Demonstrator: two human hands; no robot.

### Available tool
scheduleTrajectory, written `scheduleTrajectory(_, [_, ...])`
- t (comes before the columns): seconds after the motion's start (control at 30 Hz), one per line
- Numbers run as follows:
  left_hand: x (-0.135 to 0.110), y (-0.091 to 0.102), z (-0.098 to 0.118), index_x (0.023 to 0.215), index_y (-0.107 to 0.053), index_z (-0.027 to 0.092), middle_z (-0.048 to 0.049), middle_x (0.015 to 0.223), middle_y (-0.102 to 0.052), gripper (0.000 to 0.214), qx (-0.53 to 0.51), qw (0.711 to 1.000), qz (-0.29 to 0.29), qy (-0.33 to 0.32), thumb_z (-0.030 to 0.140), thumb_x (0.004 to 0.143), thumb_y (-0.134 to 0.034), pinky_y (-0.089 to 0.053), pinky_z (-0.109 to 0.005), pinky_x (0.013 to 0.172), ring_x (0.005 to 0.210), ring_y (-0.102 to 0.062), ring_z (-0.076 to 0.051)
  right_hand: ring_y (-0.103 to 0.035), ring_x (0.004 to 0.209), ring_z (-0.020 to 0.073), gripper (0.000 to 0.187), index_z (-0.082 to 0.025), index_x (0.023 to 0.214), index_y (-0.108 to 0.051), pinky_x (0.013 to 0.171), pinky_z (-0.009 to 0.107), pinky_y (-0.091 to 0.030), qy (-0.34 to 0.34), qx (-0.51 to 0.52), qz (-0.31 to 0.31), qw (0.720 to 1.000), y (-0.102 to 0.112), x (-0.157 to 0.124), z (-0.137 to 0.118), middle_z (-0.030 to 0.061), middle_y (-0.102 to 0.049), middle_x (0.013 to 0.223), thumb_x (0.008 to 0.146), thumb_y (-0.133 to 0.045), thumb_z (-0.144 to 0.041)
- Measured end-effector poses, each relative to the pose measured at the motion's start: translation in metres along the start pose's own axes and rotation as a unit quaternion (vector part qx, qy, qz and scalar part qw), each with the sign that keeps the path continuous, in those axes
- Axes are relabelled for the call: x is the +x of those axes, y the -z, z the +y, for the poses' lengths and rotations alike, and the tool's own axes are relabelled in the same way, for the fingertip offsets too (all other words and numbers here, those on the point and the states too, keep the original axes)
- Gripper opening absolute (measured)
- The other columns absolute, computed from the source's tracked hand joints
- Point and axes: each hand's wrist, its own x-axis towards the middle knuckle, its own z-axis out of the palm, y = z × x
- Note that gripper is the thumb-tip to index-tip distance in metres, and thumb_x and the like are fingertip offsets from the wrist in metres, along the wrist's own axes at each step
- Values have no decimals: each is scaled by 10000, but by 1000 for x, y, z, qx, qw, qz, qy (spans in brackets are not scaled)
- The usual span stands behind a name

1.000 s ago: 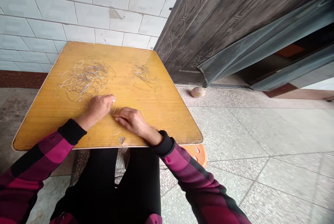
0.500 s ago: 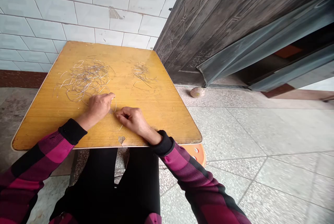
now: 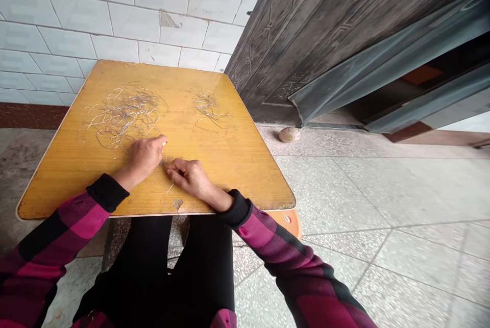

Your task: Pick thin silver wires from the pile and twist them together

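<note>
Person sits at a low square yellow-brown wooden table (image 3: pixel 237 154), both hands resting on its near half, w/ pink-and-black checked sleeves (image 3: pixel 268 236) and black cuffs.

Left hand (image 3: pixel 143 157) lies knuckles-up just below the big loose tangle of thin silvery wire strands (image 3: pixel 122 114). Fingers curled, index and thumb tips pinched together at approx the near-right edge of that tangle; they seem to nip the end of a single thin pale wire strand (image 3: pixel 167 157), but it's too fine to be sure.

Right hand (image 3: pixel 189 175) sits just beside the left, fingertips nearly touching it. Fingers bent inward, thumb against index, closed on the same strand; a short bit of it trails from under the hand toward the table's near edge.

So the strand runs btwn the two hands, low over the tabletop, near the middle of the near half.

Further back, right of centre, a smaller clump of brownish-silver wire strands (image 3: pixel 209 106), well apart from the big tangle. Chipped spot (image 3: pixel 177 204) on the near edge.

Beyond: white tiled wall (image 3: pixel 115 11), dark carved wooden door (image 3: pixel 325 27) at right, speckled grey stone floor (image 3: pixel 383 205), small round pale ball-like object (image 3: pixel 289 134) by the door's foot, orange plastic stool edge (image 3: pixel 289 221) under the table's right corner.
</note>
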Motion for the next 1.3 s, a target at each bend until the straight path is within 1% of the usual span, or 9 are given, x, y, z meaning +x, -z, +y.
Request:
scheduleTrajectory(0.23, [-2,0,3,912,-701,221,-20,707,-727,217,12,1000,-8,-27,157,896,-494,-348,-270,564,649,-646,-176,-412,569,75,127,-141,837,-668,597,214,-377,-13,80,-38,996,0,0,3,-49,-492,630,867,-586,-233])
scheduleTrajectory(0.37, [-3,0,5,877,-709,222,-22,681,-715,242,33,998,-6,-46,117,866,-491,-296,-278,527,601,-616,-171,-471,604,81,139,-139,840,-676,620,215,-395,1,76,-73,994,3,3,6,-27,-574,678,877,-591,-242])
scheduleTrajectory(0.5, [-3,1,7,861,-715,216,-22,676,-710,270,29,997,-10,-70,75,834,-485,-256,-280,511,586,-592,-160,-581,691,107,159,-142,823,-691,673,224,-439,53,60,-111,991,4,11,11,10,-676,780,900,-585,-232])
scheduleTrajectory(0.63, [-3,1,8,840,-715,202,-34,678,-705,257,38,996,-9,-85,103,852,-479,-225,-285,500,561,-558,-156,-648,801,147,151,-153,871,-727,746,258,-485,126,17,-108,986,7,19,17,49,-726,867,910,-589,-199])
scheduleTrajectory(0.77, [-4,2,10,783,-710,198,-45,699,-705,224,41,995,-29,-90,162,875,-509,-230,-290,509,581,-564,-164,-627,856,162,182,-172,895,-750,781,279,-500,187,-49,-88,977,10,23,17,58,-710,859,925,-571,-182])
scheduleTrajectory(0.97, [-3,2,11,805,-709,195,-57,727,-712,209,41,994,-41,-96,178,882,-515,-299,-295,529,618,-587,-179,-579,949,189,279,-198,967,-746,795,306,-497,223,-156,-95,958,10,22,14,58,-678,908,931,-486,-105])
scheduleTrajectory(1.07, [-3,1,10,782,-701,196,-52,726,-708,212,42,993,-41,-102,161,873,-513,-308,-294,535,625,-582,-174,-560,957,193,279,-200,965,-734,813,317,-489,234,-182,-99,950,8,21,15,60,-663,923,967,-459,-152])
scheduleTrajectory(1.17, [-3,3,11,777,-700,194,-56,740,-697,208,32,994,-60,-90,159,871,-518,-315,-300,549,652,-579,-185,-542,947,197,297,-191,955,-721,816,328,-471,250,-217,-92,939,6,19,16,65,-659,931,1006,-429,-213])
scheduleTrajectory(1.3, [-3,3,12,804,-715,187,-66,772,-670,206,14,995,-75,-66,147,861,-521,-350,-313,590,692,-565,-201,-521,880,190,311,-161,981,-696,756,324,-441,245,-255,-79,932,3,12,16,78,-647,912,1028,-396,-228])
